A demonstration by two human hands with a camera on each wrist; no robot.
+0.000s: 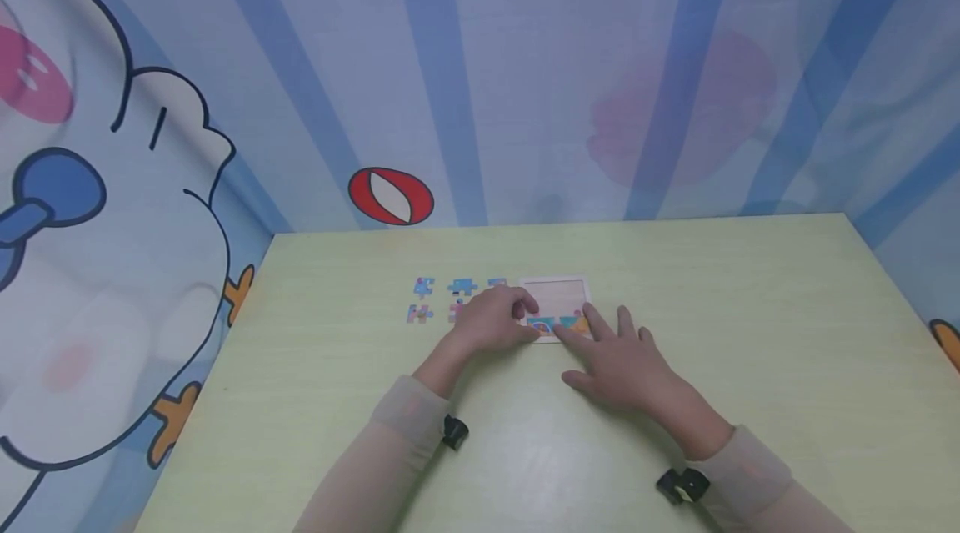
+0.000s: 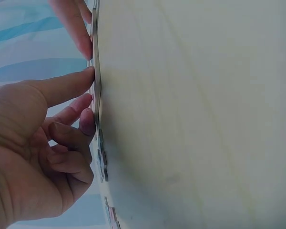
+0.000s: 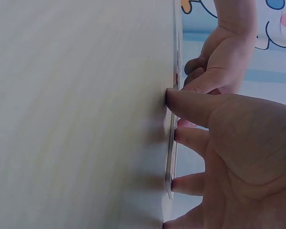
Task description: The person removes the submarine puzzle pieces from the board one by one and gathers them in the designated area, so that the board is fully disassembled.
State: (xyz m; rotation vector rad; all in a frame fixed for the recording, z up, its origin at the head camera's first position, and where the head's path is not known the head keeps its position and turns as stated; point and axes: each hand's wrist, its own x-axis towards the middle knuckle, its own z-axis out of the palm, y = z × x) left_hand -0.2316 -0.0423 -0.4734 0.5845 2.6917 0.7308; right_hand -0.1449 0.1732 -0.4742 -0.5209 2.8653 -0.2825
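- Puzzle pieces (image 1: 438, 299) lie loose in two short rows on the table's left-middle, just left of the left hand; none is being held. A sweep of that wrist or sleeve could scatter them, I judge.
- Left hand (image 1: 495, 320) rests at the left edge of the puzzle tray (image 1: 557, 297), its forefinger out straight against the tray's edge and the other fingers curled in loosely. Whether a piece sits under the fingertips, I cannot tell. Pressing at an angle could tip a half-seated piece up instead of dropping it in.
- The tray lies flat near the table's middle, with a coloured strip of placed pieces (image 1: 558, 323) along its near edge and the rest bare. It is thin and light-looking, so a sideways push could slide it or jolt the seated strip loose.
- Right hand (image 1: 618, 358) lies flat and spread, fingertips pressing the tray's near right edge, gripping nothing. If it lifts, the tray loses its anchor.
- The table (image 1: 750, 333) is pale yellow-green and smooth, likely slippery for cardboard.
- Walls behind carry blue stripes, a cartoon figure (image 1: 90, 266) at left and a red-and-white ball (image 1: 391, 196).
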